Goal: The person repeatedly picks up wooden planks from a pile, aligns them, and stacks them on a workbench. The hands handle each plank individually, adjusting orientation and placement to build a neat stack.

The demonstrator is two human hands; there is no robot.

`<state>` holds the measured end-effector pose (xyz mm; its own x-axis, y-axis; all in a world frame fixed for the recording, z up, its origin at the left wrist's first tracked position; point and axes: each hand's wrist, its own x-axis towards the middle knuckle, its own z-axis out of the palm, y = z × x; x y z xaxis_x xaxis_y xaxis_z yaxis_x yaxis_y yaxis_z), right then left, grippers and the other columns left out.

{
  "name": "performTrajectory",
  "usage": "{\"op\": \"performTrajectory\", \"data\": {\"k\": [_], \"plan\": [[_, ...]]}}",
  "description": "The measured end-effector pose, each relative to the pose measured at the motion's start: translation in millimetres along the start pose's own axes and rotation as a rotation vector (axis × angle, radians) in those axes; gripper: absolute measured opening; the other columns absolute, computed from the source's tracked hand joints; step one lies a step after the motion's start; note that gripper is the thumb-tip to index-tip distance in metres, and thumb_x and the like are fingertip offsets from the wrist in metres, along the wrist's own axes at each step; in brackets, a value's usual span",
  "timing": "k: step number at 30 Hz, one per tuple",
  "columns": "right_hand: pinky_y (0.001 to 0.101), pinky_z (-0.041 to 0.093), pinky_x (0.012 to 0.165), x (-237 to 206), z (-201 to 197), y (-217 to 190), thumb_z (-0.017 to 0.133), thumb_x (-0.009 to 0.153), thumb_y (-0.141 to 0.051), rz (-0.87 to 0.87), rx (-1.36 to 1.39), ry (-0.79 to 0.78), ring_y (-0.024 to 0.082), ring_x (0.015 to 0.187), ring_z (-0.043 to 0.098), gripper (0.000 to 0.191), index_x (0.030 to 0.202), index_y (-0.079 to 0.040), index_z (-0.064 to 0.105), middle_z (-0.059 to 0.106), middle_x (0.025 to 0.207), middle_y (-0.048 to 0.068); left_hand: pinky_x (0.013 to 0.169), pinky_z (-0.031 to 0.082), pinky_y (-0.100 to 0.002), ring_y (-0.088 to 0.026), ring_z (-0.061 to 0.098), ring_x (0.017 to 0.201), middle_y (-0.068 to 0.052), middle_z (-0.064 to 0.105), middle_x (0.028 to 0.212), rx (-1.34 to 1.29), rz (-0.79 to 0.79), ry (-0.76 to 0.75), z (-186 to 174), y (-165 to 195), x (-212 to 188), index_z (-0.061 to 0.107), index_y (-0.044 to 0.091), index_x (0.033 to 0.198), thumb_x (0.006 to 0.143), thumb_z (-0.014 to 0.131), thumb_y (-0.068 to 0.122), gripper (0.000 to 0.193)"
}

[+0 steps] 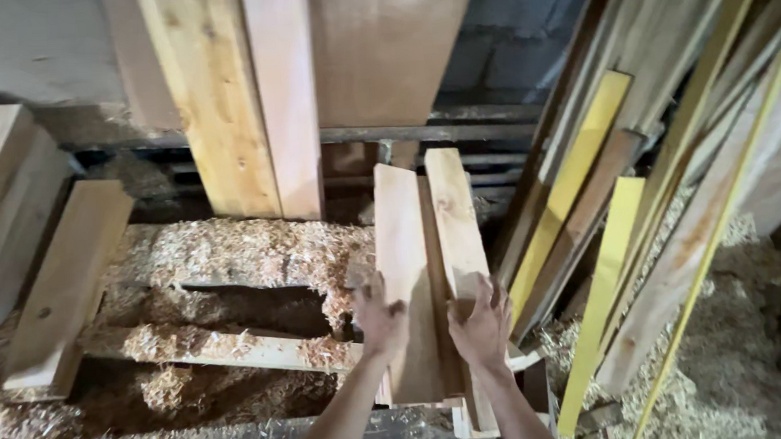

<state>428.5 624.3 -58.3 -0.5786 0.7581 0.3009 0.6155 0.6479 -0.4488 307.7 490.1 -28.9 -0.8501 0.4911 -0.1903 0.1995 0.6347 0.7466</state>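
Two short pale wooden boards stand side by side, leaning away from me in the middle of the head view. My left hand [380, 319] grips the left edge of the left board [401, 246]. My right hand [484, 324] grips the lower part of the right board [456, 220]. A darker narrow strip shows between the two boards. Both forearms reach up from the bottom edge of the frame.
Tall planks [220, 94] lean on the grey wall behind. Long boards with yellow edges [577, 172] slant at the right. Sawdust and shavings [239, 251] cover the floor and a low beam [218, 348]. Thick boards [65, 285] lie at the left.
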Motion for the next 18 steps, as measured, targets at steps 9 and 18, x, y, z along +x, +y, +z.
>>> {"op": "performTrajectory", "data": {"k": [9,18], "plan": [[0.0481,0.052,0.103,13,-14,13,0.081,0.075,-0.043,0.158,0.067,-0.173,0.043,0.126,0.057,0.101,0.154,-0.005,0.031,0.052,0.145,0.024,0.124,0.0,-0.035,-0.028,-0.004,0.158,-0.017,-0.008,0.171,-0.504,0.001,-0.137,46,-18,20,-0.006,0.001,0.159,0.1,0.042,0.008,0.077],[0.045,0.044,0.112,12,-8,8,0.081,0.078,-0.041,0.217,0.146,-0.263,0.042,0.131,0.053,0.101,0.156,-0.002,0.029,0.048,0.149,0.023,0.129,0.007,-0.034,-0.03,0.007,0.159,-0.022,0.005,0.17,-0.469,0.137,-0.113,54,-32,29,0.001,-0.002,0.16,0.104,0.044,0.017,0.073]]}}
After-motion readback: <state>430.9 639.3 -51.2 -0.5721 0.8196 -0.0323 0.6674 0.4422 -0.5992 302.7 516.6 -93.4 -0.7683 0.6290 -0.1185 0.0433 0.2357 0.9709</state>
